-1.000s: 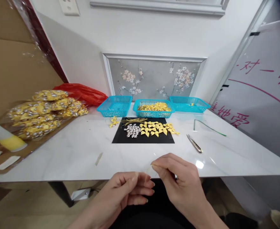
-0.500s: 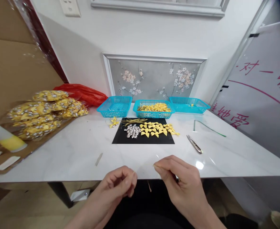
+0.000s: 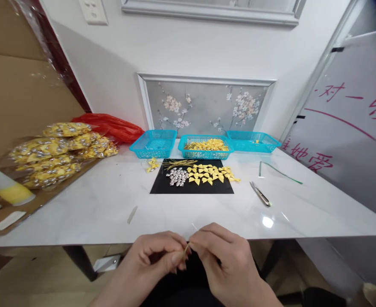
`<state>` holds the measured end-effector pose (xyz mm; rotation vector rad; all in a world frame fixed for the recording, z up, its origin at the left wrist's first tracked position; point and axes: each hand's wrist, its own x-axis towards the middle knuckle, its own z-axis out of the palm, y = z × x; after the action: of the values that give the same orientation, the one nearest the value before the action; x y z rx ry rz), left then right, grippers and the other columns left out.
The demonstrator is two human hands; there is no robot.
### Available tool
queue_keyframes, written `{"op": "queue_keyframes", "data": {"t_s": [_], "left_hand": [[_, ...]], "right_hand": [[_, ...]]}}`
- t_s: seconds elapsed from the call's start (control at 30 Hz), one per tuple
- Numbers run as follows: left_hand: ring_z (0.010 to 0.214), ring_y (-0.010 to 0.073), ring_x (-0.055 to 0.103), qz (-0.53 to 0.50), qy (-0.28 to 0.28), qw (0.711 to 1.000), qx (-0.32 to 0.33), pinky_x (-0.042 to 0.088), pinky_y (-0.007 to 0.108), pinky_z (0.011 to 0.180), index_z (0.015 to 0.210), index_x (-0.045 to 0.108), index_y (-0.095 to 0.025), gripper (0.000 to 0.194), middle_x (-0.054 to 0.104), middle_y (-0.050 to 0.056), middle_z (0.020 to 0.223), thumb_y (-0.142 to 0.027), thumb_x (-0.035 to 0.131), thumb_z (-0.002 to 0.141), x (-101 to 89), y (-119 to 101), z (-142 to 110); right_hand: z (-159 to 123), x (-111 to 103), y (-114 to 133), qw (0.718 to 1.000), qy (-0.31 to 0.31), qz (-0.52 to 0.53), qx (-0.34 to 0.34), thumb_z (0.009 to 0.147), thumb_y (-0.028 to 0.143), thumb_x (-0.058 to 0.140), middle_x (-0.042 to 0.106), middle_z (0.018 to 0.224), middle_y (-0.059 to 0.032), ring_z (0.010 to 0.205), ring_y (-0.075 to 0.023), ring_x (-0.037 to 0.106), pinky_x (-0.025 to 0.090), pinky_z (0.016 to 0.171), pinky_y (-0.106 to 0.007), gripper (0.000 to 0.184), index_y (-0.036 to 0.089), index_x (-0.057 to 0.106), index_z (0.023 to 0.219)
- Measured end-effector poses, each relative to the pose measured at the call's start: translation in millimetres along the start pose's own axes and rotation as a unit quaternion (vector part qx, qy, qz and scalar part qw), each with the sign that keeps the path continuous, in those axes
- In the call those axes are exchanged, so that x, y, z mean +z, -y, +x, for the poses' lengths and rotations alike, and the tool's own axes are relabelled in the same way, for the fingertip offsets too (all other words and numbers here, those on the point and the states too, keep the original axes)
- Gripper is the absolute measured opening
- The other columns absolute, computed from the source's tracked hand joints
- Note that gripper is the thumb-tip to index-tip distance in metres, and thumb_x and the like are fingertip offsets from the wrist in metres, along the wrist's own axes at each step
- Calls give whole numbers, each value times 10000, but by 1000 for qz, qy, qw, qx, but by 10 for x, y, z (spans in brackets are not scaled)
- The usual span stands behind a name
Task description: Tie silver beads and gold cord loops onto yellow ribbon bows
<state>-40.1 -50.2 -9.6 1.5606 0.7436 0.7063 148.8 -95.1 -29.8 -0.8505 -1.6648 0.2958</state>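
Observation:
My left hand (image 3: 157,258) and my right hand (image 3: 222,256) meet at the table's front edge, fingertips nearly touching. Between them runs a short piece of thin yellowish cord (image 3: 186,247), pinched by thumb and forefinger on both sides; most of it is hidden by the fingers. Beyond the hands a black mat (image 3: 190,188) carries a cluster of silvery beads (image 3: 177,176), rows of yellow ribbon bows (image 3: 207,172) and a bundle of similar yellowish cords (image 3: 179,163).
Thread snips (image 3: 260,194) and a green strip (image 3: 280,172) lie right of the mat. Blue baskets stand behind, the middle basket (image 3: 206,155) holding yellow pieces. Bagged yellow bundles (image 3: 56,149) are piled at left beside a red plastic bag (image 3: 111,125). A small strip (image 3: 132,214) lies nearer me.
My right hand has moved left and down to my left hand. My left fingers, spread a second ago, have curled in, and both hands now pinch the cord.

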Motion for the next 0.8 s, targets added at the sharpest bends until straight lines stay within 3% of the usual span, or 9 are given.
{"op": "queue_keyframes", "data": {"t_s": [0.13,0.23,0.4,0.5,0.67,0.8], "left_hand": [[596,138,543,-12,50,999,-8,435,242,572,686,760,-171,441,647,23,670,-555,660,879,87,77,-35],[616,146,561,-14,46,999,-8,442,251,605,637,750,-169,431,645,24,647,-524,684,871,117,105,-44],[673,161,589,-6,-14,1000,-11,449,260,651,599,750,-195,241,669,14,662,-304,774,813,105,112,-16],[687,162,588,9,-60,998,-10,445,259,653,608,753,-210,190,686,9,693,-238,776,795,79,100,-6],[647,165,605,58,-105,993,10,447,259,605,569,744,-211,190,707,23,692,-194,774,755,48,-2,2],[620,177,645,155,-130,978,54,472,260,585,537,727,-209,219,721,37,665,-152,740,747,33,-100,2]], "right_hand": [[-15,17,-30,1000,-9,-22,-6,913,8,474,660,787,-60,634,-131,630,516,583,-208,258,155,686,910],[-27,28,-39,1000,2,-23,3,919,19,471,657,787,-60,628,-129,624,514,579,-208,254,155,685,906],[-15,34,-47,1000,-3,-19,7,932,29,474,662,795,-52,652,-132,631,524,597,-210,260,169,691,902],[-5,-6,-36,1000,3,-2,25,921,38,522,683,859,-52,702,-132,654,552,646,-208,243,169,703,1019],[10,-134,13,997,54,16,58,952,53,474,652,977,-70,820,-138,657,570,743,-236,315,160,637,1198],[12,-200,35,994,94,-46,27,954,10,409,630,1101,-96,945,-174,652,575,838,-303,403,170,568,1288]]}}
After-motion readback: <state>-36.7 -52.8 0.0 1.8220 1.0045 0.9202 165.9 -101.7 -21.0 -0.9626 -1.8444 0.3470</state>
